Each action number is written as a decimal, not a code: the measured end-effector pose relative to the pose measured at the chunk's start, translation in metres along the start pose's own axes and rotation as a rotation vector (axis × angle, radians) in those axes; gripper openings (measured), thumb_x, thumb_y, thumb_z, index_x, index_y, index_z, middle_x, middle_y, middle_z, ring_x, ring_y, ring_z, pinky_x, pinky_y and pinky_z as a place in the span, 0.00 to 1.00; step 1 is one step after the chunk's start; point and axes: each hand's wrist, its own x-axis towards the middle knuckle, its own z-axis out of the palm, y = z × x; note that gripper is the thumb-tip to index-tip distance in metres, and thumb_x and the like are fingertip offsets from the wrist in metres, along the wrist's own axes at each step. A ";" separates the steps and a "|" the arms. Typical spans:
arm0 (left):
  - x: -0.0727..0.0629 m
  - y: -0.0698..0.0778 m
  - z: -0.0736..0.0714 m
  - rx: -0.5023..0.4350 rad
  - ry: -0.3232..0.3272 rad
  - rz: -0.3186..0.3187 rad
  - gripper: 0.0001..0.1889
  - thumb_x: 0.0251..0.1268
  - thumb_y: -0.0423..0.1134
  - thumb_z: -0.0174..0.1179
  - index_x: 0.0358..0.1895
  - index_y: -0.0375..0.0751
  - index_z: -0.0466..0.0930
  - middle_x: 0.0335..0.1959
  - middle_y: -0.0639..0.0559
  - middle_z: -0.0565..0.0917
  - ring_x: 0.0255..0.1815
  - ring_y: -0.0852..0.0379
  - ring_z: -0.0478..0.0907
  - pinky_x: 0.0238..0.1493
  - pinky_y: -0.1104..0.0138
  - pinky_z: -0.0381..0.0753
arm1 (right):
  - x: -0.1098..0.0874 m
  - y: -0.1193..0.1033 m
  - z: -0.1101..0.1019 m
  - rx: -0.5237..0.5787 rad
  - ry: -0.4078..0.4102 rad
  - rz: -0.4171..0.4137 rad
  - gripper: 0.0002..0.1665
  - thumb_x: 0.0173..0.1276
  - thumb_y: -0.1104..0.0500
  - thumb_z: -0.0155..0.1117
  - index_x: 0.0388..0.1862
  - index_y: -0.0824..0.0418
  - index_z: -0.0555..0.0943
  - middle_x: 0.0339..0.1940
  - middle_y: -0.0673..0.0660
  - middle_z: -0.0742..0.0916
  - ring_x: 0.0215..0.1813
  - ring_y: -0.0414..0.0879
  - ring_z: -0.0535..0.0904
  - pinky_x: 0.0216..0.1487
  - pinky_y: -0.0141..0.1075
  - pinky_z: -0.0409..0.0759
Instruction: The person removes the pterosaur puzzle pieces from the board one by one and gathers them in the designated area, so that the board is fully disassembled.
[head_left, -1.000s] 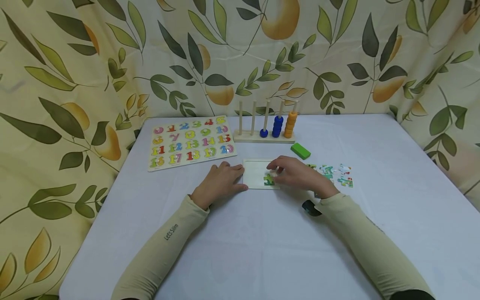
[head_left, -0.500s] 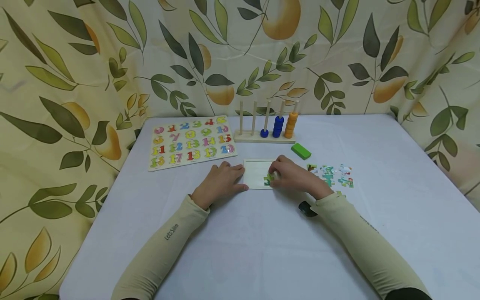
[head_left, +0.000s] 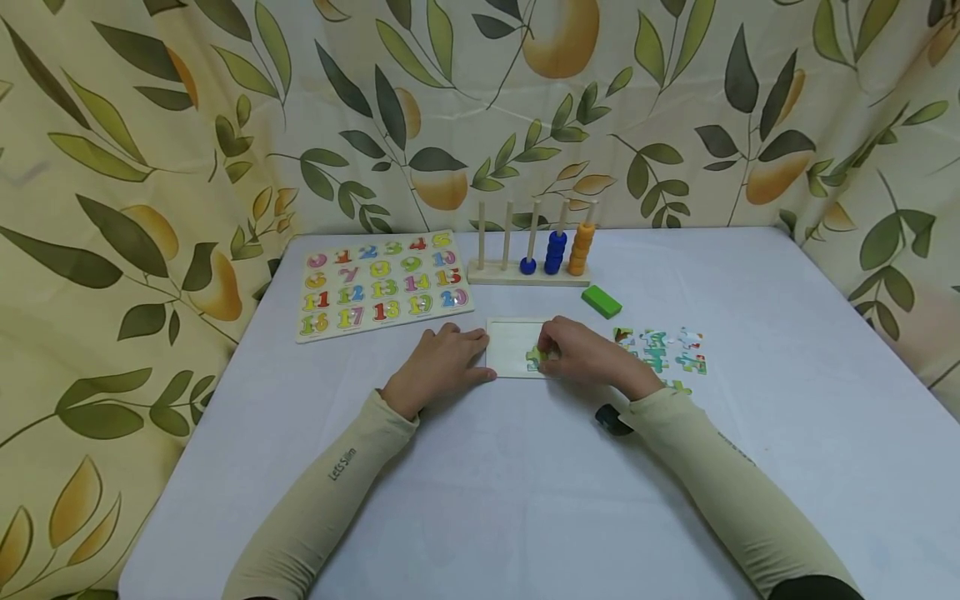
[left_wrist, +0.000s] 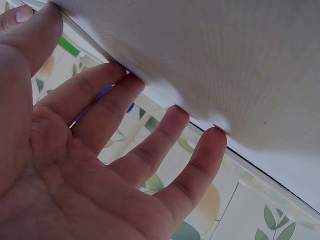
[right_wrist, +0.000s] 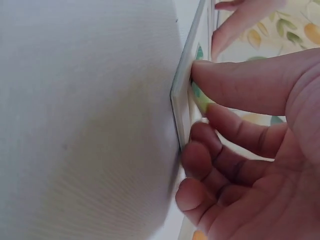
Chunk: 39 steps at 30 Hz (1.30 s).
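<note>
My left hand (head_left: 442,367) lies at the left edge of a small white puzzle tray (head_left: 506,346), thumb and fingertips touching its side. In the left wrist view its fingers (left_wrist: 200,160) are spread and fairly straight. My right hand (head_left: 588,358) is over the right end of the tray. The right wrist view shows its thumb and index finger pinching a green jigsaw piece (right_wrist: 201,100) at the tray's corner, the other fingers curled beside the rim. Some green of the puzzle (head_left: 533,358) shows just left of these fingertips in the head view; the hand hides the rest.
Several loose jigsaw pieces (head_left: 690,364) lie right of the right hand. A green block (head_left: 602,302) lies behind it. Farther back stands a bead-stacking rack (head_left: 510,279) with blue and orange beads. A number board (head_left: 363,275) lies back left. A patterned curtain hangs behind the table.
My right hand has moved slightly, its thumb and fingers closing in over the green pieces at the tray's right end. The left hand has stayed in place.
</note>
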 end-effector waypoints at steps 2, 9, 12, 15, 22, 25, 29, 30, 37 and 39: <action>0.000 0.000 0.000 -0.002 0.000 0.000 0.37 0.77 0.61 0.64 0.80 0.45 0.72 0.79 0.53 0.73 0.72 0.42 0.73 0.63 0.45 0.76 | -0.001 0.000 0.000 0.014 0.002 -0.011 0.12 0.71 0.64 0.72 0.48 0.67 0.80 0.42 0.57 0.82 0.44 0.52 0.76 0.49 0.46 0.76; -0.001 0.001 -0.002 0.011 -0.003 0.003 0.36 0.77 0.61 0.64 0.79 0.45 0.73 0.79 0.53 0.73 0.72 0.42 0.73 0.62 0.45 0.77 | -0.003 0.000 0.001 0.044 0.027 -0.039 0.08 0.71 0.67 0.70 0.46 0.65 0.80 0.37 0.55 0.83 0.41 0.50 0.76 0.45 0.44 0.76; -0.001 0.002 -0.003 0.014 -0.005 0.004 0.36 0.77 0.61 0.64 0.79 0.46 0.74 0.79 0.53 0.73 0.71 0.42 0.73 0.62 0.45 0.77 | -0.003 0.000 0.002 0.049 0.052 -0.047 0.06 0.73 0.68 0.69 0.45 0.64 0.81 0.37 0.54 0.84 0.40 0.50 0.77 0.45 0.44 0.77; -0.001 0.002 -0.003 0.011 -0.004 0.004 0.36 0.77 0.61 0.64 0.79 0.46 0.74 0.79 0.53 0.73 0.72 0.42 0.73 0.62 0.45 0.77 | -0.004 0.000 0.003 0.060 0.078 -0.047 0.04 0.74 0.67 0.68 0.45 0.63 0.82 0.36 0.53 0.84 0.40 0.50 0.77 0.45 0.44 0.77; -0.001 0.001 -0.003 0.008 -0.005 0.005 0.36 0.77 0.61 0.64 0.79 0.46 0.74 0.79 0.53 0.74 0.71 0.42 0.73 0.62 0.45 0.77 | -0.008 0.001 0.001 0.100 0.101 -0.049 0.08 0.74 0.68 0.65 0.50 0.63 0.80 0.37 0.54 0.84 0.40 0.50 0.78 0.45 0.45 0.78; -0.001 0.002 -0.003 -0.001 -0.013 0.001 0.36 0.77 0.61 0.64 0.79 0.46 0.74 0.79 0.53 0.74 0.71 0.42 0.73 0.63 0.45 0.76 | -0.009 0.001 0.001 0.105 0.102 -0.059 0.10 0.75 0.68 0.63 0.53 0.65 0.80 0.37 0.54 0.85 0.40 0.50 0.78 0.45 0.45 0.79; 0.000 0.002 -0.003 -0.004 -0.017 0.000 0.36 0.77 0.61 0.64 0.80 0.46 0.74 0.79 0.53 0.73 0.71 0.42 0.73 0.64 0.45 0.76 | -0.010 0.003 0.002 0.105 0.116 -0.070 0.09 0.76 0.69 0.61 0.52 0.65 0.81 0.37 0.54 0.85 0.40 0.49 0.78 0.45 0.45 0.79; 0.000 0.002 -0.003 -0.002 -0.015 0.001 0.36 0.77 0.61 0.64 0.79 0.46 0.74 0.79 0.53 0.74 0.71 0.43 0.73 0.63 0.45 0.76 | -0.011 0.003 0.002 0.105 0.124 -0.073 0.09 0.76 0.69 0.61 0.52 0.65 0.81 0.37 0.54 0.85 0.40 0.49 0.78 0.45 0.45 0.79; -0.001 0.002 -0.003 0.019 0.002 0.011 0.35 0.77 0.61 0.64 0.78 0.46 0.75 0.78 0.53 0.74 0.71 0.42 0.74 0.62 0.44 0.77 | -0.014 0.005 0.004 0.133 0.175 -0.106 0.07 0.76 0.70 0.61 0.49 0.64 0.82 0.37 0.54 0.86 0.39 0.49 0.78 0.44 0.44 0.80; -0.002 0.002 -0.002 0.021 0.003 0.010 0.36 0.77 0.61 0.64 0.79 0.46 0.75 0.78 0.53 0.74 0.71 0.42 0.74 0.62 0.44 0.77 | -0.015 0.005 0.005 0.148 0.175 -0.099 0.07 0.77 0.70 0.62 0.49 0.64 0.82 0.38 0.54 0.86 0.40 0.50 0.78 0.45 0.44 0.80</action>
